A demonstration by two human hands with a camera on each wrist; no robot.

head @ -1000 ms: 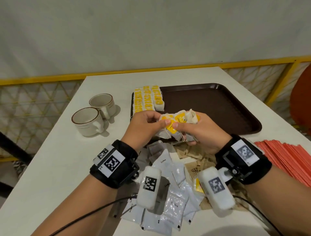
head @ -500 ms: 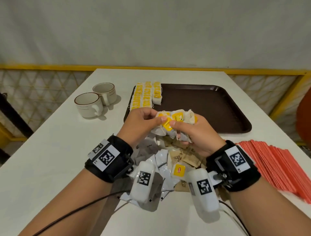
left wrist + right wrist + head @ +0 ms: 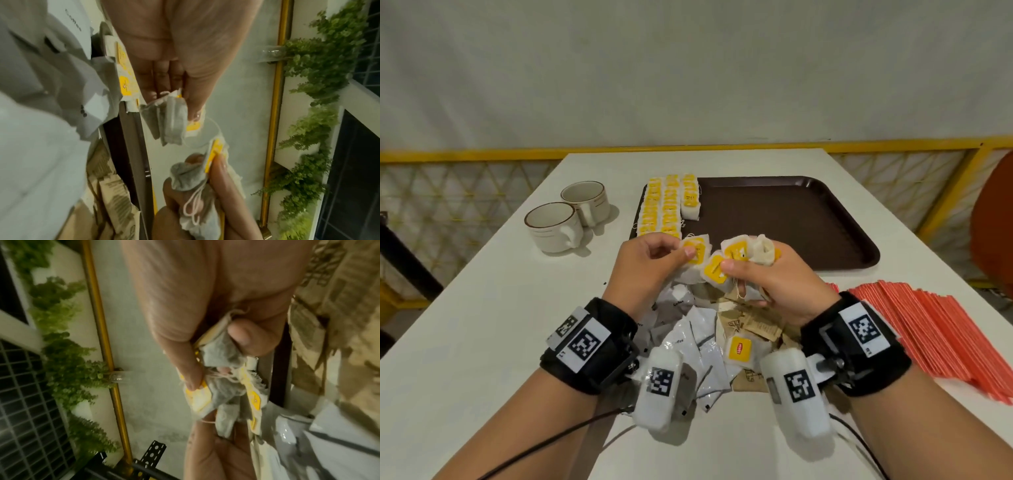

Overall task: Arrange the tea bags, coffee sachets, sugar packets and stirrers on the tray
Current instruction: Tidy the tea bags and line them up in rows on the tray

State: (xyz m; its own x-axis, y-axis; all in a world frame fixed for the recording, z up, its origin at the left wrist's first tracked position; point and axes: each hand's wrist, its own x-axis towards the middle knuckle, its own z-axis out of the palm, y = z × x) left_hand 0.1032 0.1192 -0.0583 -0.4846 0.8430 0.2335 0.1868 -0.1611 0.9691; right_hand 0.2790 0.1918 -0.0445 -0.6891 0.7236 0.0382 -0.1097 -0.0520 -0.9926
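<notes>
Tea bags in both hands, held above the near edge of the tray (image 3: 825, 219). Left hand (image 3: 650, 270) pinching one tea bag (image 3: 695, 251) between thumb and fingertips, probably peeled off to lay singly. Right hand (image 3: 767, 277) curled round a bunch of tea bags (image 3: 739, 257) as a reserve. Rows of tea bags (image 3: 667, 209) already along the tray's left side; coffee sachets (image 3: 688, 342) heaped on the table (image 3: 482, 308), stirrers (image 3: 935, 329) at right.

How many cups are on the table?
2. One cup stands nearer the person, left of the tray; the other cup stands just behind it, touching or nearly so. No others show.
</notes>
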